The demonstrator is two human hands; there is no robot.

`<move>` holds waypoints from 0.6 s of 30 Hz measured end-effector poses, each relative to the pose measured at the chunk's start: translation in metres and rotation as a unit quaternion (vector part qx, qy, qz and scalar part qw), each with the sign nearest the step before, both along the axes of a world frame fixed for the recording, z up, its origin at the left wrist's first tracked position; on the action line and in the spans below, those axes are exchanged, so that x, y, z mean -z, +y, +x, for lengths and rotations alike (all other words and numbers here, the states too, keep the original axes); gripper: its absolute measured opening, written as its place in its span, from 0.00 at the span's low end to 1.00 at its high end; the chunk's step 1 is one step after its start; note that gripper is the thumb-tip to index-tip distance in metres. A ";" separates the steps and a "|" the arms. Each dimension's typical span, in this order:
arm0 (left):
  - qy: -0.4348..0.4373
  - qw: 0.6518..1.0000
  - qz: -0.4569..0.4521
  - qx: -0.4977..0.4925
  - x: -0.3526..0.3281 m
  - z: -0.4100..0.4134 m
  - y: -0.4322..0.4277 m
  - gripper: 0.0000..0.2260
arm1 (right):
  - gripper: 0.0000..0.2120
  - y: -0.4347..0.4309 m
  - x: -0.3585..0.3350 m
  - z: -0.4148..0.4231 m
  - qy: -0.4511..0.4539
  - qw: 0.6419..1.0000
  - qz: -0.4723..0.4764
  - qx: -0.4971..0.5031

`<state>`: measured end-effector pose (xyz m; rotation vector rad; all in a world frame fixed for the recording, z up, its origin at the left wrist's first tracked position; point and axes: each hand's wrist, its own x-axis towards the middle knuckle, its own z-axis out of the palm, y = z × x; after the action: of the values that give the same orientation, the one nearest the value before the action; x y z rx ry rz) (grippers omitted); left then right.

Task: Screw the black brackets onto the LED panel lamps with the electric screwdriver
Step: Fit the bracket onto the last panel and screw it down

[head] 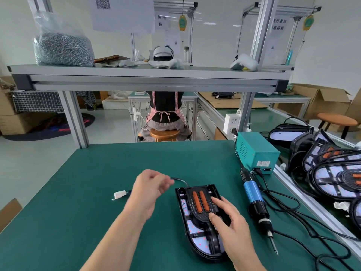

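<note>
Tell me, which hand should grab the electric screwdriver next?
Probably the right hand: the electric screwdriver lies just right of the lamp it rests on; the left hand hovers farther away.

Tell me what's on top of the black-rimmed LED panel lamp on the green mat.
A black plastic bracket with two orange strips. The right hand rests on it, hiding the right side of the lamp; screws there can't be seen.

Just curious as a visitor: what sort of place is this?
Probably a lamp assembly workshop: an electric screwdriver on the green workbench, a bag of screws on the shelf, and lamps piled to the right.
</note>
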<state>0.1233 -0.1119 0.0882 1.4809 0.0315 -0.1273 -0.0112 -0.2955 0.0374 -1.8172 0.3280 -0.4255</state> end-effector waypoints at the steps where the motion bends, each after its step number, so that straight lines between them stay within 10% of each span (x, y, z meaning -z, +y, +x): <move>1: -0.018 0.999 0.025 0.012 0.003 -0.015 -0.007 0.01 | 0.21 0.000 0.000 0.000 0.001 1.000 -0.002 0.004; 14: -0.217 0.958 0.188 -0.026 0.049 -0.102 -0.032 0.20 | 0.18 0.005 -0.013 -0.008 -0.022 0.990 0.081 -0.111; 18: -0.247 0.946 0.205 -0.044 0.050 -0.099 -0.029 0.22 | 0.18 -0.017 -0.023 -0.008 -0.043 0.994 -0.095 0.044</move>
<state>0.0239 -0.1413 0.0384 1.8869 -0.2982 0.3454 -0.0196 -0.3127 0.0601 -1.9682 0.3169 -0.6120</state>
